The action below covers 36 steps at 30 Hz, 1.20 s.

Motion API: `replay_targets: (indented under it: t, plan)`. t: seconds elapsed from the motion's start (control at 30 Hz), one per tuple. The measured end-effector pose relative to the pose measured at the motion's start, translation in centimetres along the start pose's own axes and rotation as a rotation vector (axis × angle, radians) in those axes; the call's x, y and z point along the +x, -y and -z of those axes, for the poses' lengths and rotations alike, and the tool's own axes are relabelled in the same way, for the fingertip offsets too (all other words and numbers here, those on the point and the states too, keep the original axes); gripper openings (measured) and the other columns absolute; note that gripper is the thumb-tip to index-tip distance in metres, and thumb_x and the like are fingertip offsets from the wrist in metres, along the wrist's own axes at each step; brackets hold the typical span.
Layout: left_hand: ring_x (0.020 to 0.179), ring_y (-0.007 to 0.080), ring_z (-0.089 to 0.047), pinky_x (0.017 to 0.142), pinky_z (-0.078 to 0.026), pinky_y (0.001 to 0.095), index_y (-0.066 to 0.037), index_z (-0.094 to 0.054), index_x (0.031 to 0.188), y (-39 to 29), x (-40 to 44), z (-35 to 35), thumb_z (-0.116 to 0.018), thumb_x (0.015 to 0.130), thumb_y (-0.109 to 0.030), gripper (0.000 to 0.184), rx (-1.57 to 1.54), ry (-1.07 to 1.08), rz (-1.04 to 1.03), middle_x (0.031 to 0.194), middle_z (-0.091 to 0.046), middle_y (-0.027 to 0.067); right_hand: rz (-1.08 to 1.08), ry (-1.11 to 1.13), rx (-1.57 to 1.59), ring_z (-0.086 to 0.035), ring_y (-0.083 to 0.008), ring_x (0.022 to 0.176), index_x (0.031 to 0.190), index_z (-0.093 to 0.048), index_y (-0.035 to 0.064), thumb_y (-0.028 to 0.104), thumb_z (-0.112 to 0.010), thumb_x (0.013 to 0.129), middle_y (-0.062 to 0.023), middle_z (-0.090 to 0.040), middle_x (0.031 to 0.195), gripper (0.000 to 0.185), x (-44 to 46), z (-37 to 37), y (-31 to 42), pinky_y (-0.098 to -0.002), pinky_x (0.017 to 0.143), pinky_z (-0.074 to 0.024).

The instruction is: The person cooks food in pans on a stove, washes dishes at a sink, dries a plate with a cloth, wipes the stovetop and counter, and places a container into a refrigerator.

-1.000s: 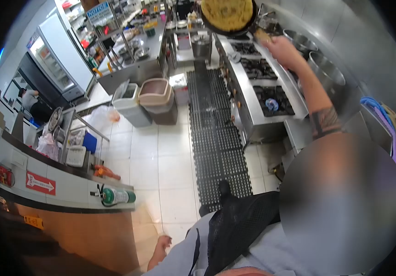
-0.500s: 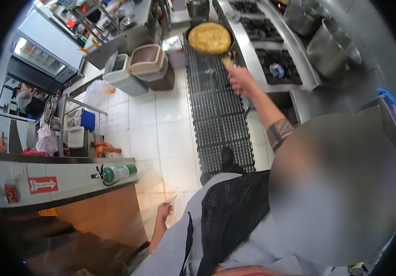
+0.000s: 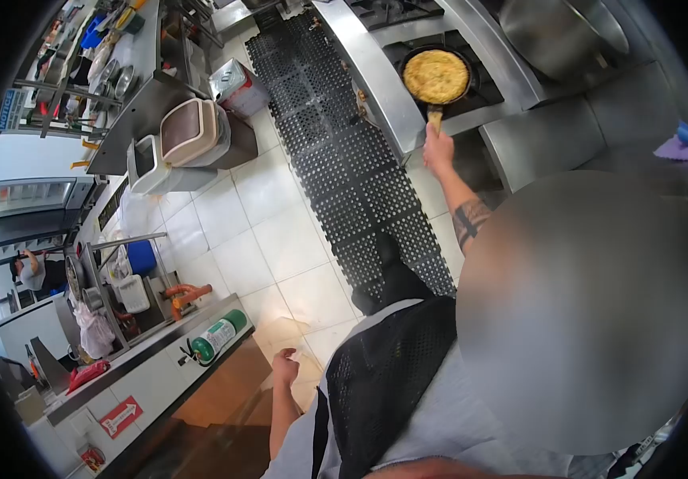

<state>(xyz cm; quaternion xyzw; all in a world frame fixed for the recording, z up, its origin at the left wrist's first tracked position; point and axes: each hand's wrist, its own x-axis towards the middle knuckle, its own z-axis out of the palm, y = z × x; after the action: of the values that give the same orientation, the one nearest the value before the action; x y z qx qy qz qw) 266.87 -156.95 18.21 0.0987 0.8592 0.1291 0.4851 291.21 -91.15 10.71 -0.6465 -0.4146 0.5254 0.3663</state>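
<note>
My right hand (image 3: 439, 150) is wrapped round the pale handle of a dark frying pan (image 3: 467, 94). In the pan lies a round, golden omelette-like cake (image 3: 436, 76) that nearly fills it. The pan sits over the front burner of the gas stove (image 3: 483, 80); whether it rests fully on the grate I cannot tell. Low down, away from the stove, my left hand (image 3: 285, 367) hangs near my side with its fingers curled together. Something small and pale shows at its fingertips, too small to name.
Large metal pots (image 3: 547, 36) stand behind the burner. A black rubber mat (image 3: 336, 152) runs along the stove. Trash bins (image 3: 192, 132) and a square tin (image 3: 240, 88) stand across the aisle. A green extinguisher (image 3: 220, 335) hangs on the low wall. Another person (image 3: 34, 271) is far left.
My right hand has brought the frying pan from above the floor mat rightward onto the stove, over the front burner. My view has turned. My left hand stays low by my side.
</note>
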Motion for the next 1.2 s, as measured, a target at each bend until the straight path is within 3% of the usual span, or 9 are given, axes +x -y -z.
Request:
replay_targets:
  t: [0.17,0.4,0.53,0.63,0.8,0.9,0.97,1.03,1.2]
  plan:
    - [0.103,0.0296,-0.063,0.086,-0.053,0.0363,-0.009,-0.069,0.110,-3.7,0.6,0.1,-0.063,0.064,0.007,0.049,0.260,-0.272,-0.253,0.125,-0.056,0.0173,-0.141,-0.033,0.206,-0.054,-0.0222,0.041,0.080,-0.054,0.0009,0.051,-0.046,0.099,-0.0102,-0.053,0.056,0.054,7.5,-1.4,1.3,-0.0369,0.034,-0.0415]
    - [0.054,0.0142,-0.053,0.051,-0.041,0.0292,-0.001,-0.064,0.063,-1.8,0.4,-4.5,-0.052,0.072,0.002,0.016,-0.169,-0.105,-0.016,0.055,-0.056,0.0067,0.304,-0.076,-0.848,-0.069,-0.0377,0.067,0.081,-0.063,-0.0040,0.060,-0.051,0.094,-0.0241,-0.067,0.072,0.066,-1.7,2.5,-0.3,-0.0487,0.067,-0.0539]
    - [0.054,0.0164,-0.053,0.052,-0.040,0.0303,-0.001,-0.063,0.058,-0.4,-1.9,-8.1,-0.054,0.078,-0.009,0.023,-0.285,-0.263,-0.083,0.051,-0.053,0.0062,-0.108,0.776,-1.139,-0.069,-0.0286,0.058,0.066,-0.068,0.0007,0.052,-0.046,0.099,-0.0161,-0.067,0.062,0.065,-11.3,10.1,-6.1,-0.0419,0.065,-0.0572]
    - [0.054,0.0179,-0.056,0.052,-0.044,0.0314,0.000,-0.066,0.071,3.5,-2.5,-11.3,-0.055,0.083,-0.011,0.019,-0.363,-0.324,-0.003,0.056,-0.057,0.0083,0.189,1.321,-1.456,-0.069,-0.0293,0.057,0.076,-0.072,-0.0001,0.051,-0.050,0.096,-0.0187,-0.069,0.067,0.059,-11.3,16.0,-15.4,-0.0434,0.062,-0.0576]
    - [0.059,0.0216,-0.062,0.063,-0.053,0.0365,0.001,-0.065,0.096,12.5,-8.0,-18.3,-0.054,0.087,-0.010,0.018,-0.493,-0.460,-0.069,0.071,-0.063,0.0131,0.220,1.464,-1.130,-0.070,-0.0317,0.064,0.091,-0.071,-0.0002,0.030,-0.065,0.087,-0.0208,-0.070,0.078,0.031,-12.5,19.0,-16.4,-0.0426,0.057,-0.0557]
    - [0.080,0.0269,-0.068,0.079,-0.055,0.0418,0.001,-0.066,0.098,13.9,-17.0,-22.2,-0.053,0.088,-0.009,0.019,-0.686,-0.397,0.203,0.082,-0.067,0.0167,-0.141,0.881,-1.214,-0.068,-0.0281,0.066,0.086,-0.068,-0.0001,0.022,-0.060,0.089,-0.0167,-0.067,0.072,0.024,-16.1,11.5,-13.2,-0.0434,0.052,-0.0518]
    - [0.092,0.0309,-0.066,0.084,-0.053,0.0441,0.000,-0.067,0.093,23.0,-18.2,-31.6,-0.054,0.086,-0.011,0.018,-0.203,-0.702,0.161,0.090,-0.069,0.0190,-0.122,0.845,-0.926,-0.069,-0.0316,0.071,0.095,-0.066,-0.0009,0.024,-0.054,0.097,-0.0182,-0.065,0.079,0.028,-20.6,9.3,-11.3,-0.0492,0.061,-0.0556]
    - [0.088,0.0346,-0.064,0.081,-0.052,0.0464,-0.002,-0.068,0.086,30.0,-22.4,-41.1,-0.053,0.081,-0.017,0.022,0.169,-0.622,0.168,0.093,-0.069,0.0205,1.710,1.230,-1.557,-0.067,-0.0329,0.070,0.073,-0.065,0.0097,0.018,-0.077,0.066,-0.0142,-0.068,0.080,0.016,-21.5,6.0,-12.8,-0.0443,0.066,-0.0547]
    - [0.099,0.0425,-0.064,0.090,-0.051,0.0475,0.003,-0.068,0.096,31.5,-41.7,-60.0,-0.049,0.089,-0.020,0.031,-0.821,-0.783,1.050,0.098,-0.068,0.0248,2.132,1.899,-1.526,-0.067,-0.0341,0.071,0.070,-0.061,0.0092,0.025,-0.076,0.066,-0.0137,-0.066,0.070,0.022,-31.4,-4.8,-23.3,-0.0470,0.064,-0.0527]
